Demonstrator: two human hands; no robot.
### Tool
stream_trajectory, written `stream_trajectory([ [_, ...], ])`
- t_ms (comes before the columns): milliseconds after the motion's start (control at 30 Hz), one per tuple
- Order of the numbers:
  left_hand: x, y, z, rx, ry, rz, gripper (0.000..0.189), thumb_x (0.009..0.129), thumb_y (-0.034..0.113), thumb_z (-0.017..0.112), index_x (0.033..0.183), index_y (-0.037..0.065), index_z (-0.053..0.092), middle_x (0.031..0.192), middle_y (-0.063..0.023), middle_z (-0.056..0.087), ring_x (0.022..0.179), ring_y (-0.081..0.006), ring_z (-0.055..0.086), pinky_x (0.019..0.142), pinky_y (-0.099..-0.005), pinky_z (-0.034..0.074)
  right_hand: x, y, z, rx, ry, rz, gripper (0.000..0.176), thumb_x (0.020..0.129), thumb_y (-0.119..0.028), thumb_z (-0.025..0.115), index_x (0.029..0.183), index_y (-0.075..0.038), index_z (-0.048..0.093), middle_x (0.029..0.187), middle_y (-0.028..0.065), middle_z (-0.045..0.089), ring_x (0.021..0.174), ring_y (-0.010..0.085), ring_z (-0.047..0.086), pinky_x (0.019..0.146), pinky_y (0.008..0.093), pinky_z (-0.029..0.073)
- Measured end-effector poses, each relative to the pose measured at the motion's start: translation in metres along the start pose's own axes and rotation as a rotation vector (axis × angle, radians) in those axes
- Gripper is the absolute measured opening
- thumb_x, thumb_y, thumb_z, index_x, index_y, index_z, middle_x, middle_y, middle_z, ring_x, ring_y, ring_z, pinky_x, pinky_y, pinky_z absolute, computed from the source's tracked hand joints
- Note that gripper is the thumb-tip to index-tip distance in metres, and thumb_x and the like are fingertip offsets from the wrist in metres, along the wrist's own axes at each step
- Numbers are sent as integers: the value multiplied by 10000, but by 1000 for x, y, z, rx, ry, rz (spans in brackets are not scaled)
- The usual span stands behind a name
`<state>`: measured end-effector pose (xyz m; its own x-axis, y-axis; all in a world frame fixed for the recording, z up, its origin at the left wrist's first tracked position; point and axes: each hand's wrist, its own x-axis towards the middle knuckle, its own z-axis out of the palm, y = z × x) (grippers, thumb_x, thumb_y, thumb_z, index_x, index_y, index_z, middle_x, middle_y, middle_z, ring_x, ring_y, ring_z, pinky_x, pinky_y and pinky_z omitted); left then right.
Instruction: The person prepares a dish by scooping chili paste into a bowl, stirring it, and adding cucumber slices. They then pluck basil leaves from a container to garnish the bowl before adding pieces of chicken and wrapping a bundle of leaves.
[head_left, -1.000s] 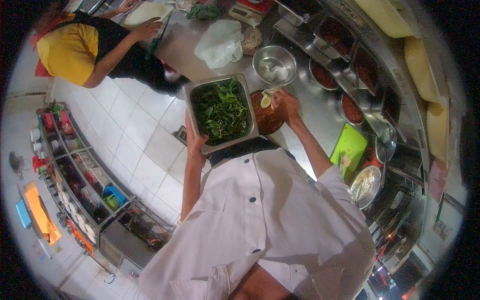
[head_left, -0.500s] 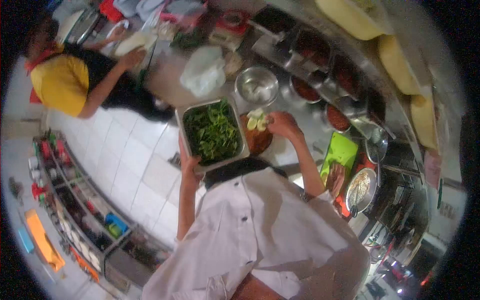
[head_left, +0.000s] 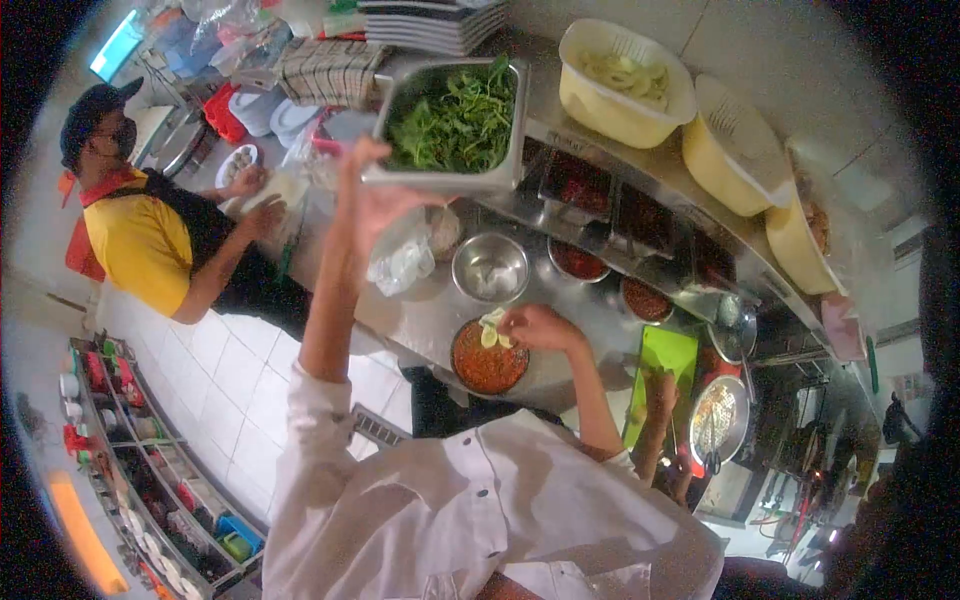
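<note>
My left hand [head_left: 375, 195], a little blurred, is raised at the near left corner of a metal tray of leafy greens [head_left: 455, 120]. Its fingers are spread beside and below the tray, which sits at the shelf. Lower down, the closed fingers of my right hand [head_left: 540, 328] pinch pale green slices [head_left: 494, 328]. These slices are over a round bowl of reddish-orange food [head_left: 488, 368] on the metal counter. Behind that bowl is a shiny metal bowl [head_left: 490, 268] with something whitish inside.
A co-worker in a yellow shirt [head_left: 140, 240] handles something pale at the far left. Another person's hand [head_left: 658, 392] is over a green board [head_left: 668, 350]. Yellow baskets [head_left: 625, 115] line the shelf; several red-filled containers [head_left: 580, 185] stand below. A plastic bag [head_left: 400, 262] lies behind the counter's middle.
My left hand has moved the tray of greens from in front of my body up to the shelf. My right hand still holds the slices over the bowl. Another person's hand has appeared over the green board.
</note>
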<state>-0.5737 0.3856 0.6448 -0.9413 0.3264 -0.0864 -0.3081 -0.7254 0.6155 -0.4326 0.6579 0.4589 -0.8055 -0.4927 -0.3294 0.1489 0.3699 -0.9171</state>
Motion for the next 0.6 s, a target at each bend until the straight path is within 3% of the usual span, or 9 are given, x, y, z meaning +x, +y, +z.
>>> stream_trajectory([
  [67, 33, 13, 15, 54, -300, -128, 644, 779, 310, 518, 1325, -15, 411, 1382, -258, 452, 1235, -472, 473, 1060, -616, 355, -5, -12, -2, -56, 17, 90, 276, 881, -260, 644, 1017, -22, 681, 892, 66, 704, 771, 135, 652, 690, 329, 531],
  [133, 56, 24, 17, 2, -318, -221, 615, 773, 242, 501, 1326, -10, 404, 1383, -235, 462, 1290, -474, 411, 1071, -655, 302, -5, -16, -6, -102, 40, 179, 276, 881, -252, 641, 1033, -24, 681, 915, 61, 704, 802, 129, 650, 688, 326, 530],
  [200, 75, 27, 25, -6, -283, -252, 549, 779, 227, 480, 1279, 6, 428, 1384, -218, 474, 1295, -465, 402, 1074, -659, 294, 0, -11, -13, -212, 117, 23, 292, 882, -242, 642, 1090, -40, 673, 922, 47, 702, 820, 118, 639, 699, 304, 528],
  [267, 88, 30, 26, 33, -324, -243, 471, 818, 254, 528, 1227, 35, 450, 1319, -194, 521, 1297, -425, 410, 1062, -647, 320, 4, -10, -17, -198, 158, 79, 297, 879, -249, 644, 1096, -48, 679, 922, 48, 701, 797, 117, 628, 724, 291, 519],
  [367, 126, 32, 15, 181, -361, -173, 592, 755, 269, 749, 1214, 53, 444, 1303, -163, 490, 1257, -363, 444, 1035, -631, 376, 9, -12, -23, -109, 144, 38, 300, 877, -248, 643, 1105, -56, 677, 946, 41, 700, 799, 132, 621, 747, 298, 511],
  [467, 161, 28, 0, 797, -285, 259, 1065, 368, 215, 1002, 1263, 110, 433, 1287, -102, 409, 1124, -295, 519, 926, -608, 497, 10, -15, -19, 100, 178, -89, 199, 846, -124, 658, 1034, -67, 687, 953, 46, 713, 885, 157, 654, 842, 321, 510],
  [500, 146, 20, 9, 1025, -492, 745, 904, 536, 298, 952, 1267, 121, 450, 1197, -105, 459, 1077, -300, 552, 851, -565, 550, 8, -23, -17, 162, 181, -139, 210, 840, -78, 654, 1046, -50, 677, 971, 38, 707, 881, 129, 641, 836, 290, 507],
  [533, 139, 25, 25, 1023, -479, 729, 904, 536, 298, 952, 1267, 121, 450, 1197, -105, 459, 1077, -300, 552, 851, -565, 550, 6, -33, -16, 170, 172, -125, 210, 840, -78, 654, 1046, -50, 677, 971, 38, 707, 881, 129, 641, 836, 290, 507],
  [600, 136, 40, 63, 353, -16, -230, 658, 694, 382, 852, 1192, 109, 519, 1096, -97, 505, 997, -251, 569, 687, -459, 578, 3, -47, -14, 95, 169, -45, 198, 865, -49, 634, 1061, -37, 663, 972, 26, 695, 871, 105, 631, 813, 268, 510],
])
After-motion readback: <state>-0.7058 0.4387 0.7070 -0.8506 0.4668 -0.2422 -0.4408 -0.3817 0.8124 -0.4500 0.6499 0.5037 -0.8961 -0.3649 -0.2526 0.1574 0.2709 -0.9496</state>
